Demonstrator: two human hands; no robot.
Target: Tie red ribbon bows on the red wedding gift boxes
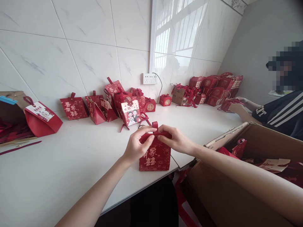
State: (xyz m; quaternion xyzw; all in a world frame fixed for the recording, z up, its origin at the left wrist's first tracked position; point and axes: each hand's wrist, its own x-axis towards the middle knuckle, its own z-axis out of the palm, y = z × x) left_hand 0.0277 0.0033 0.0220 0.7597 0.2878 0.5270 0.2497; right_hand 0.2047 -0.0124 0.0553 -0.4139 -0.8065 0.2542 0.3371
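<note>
Far left of the hands, an open carton [20,102] containing red ribbons [11,132] was noted on the white tabletop [71,164]. Just right of it, a red box with a white label [43,117] is placed. Nearer the hands, along the wall, a group of red boxes [115,91] is set out; at its front, a box printed with a couple [132,113] is propped.

Centrally, a red gift box [155,157] is positioned upright at the tabletop's edge. Its top edge is pinched by the left hand [137,142] and the right hand [175,138], held close together on either side of a ribbon loop [154,126].

Beyond and right of the hands, a ribbon-filled cardboard box [178,96] and stacked red boxes [216,91] are observed. Farther right, a red item is handled by a co-worker's hands [238,107]. Nearer, a large carton [272,137] holding red packaging is crossed by the right forearm.
</note>
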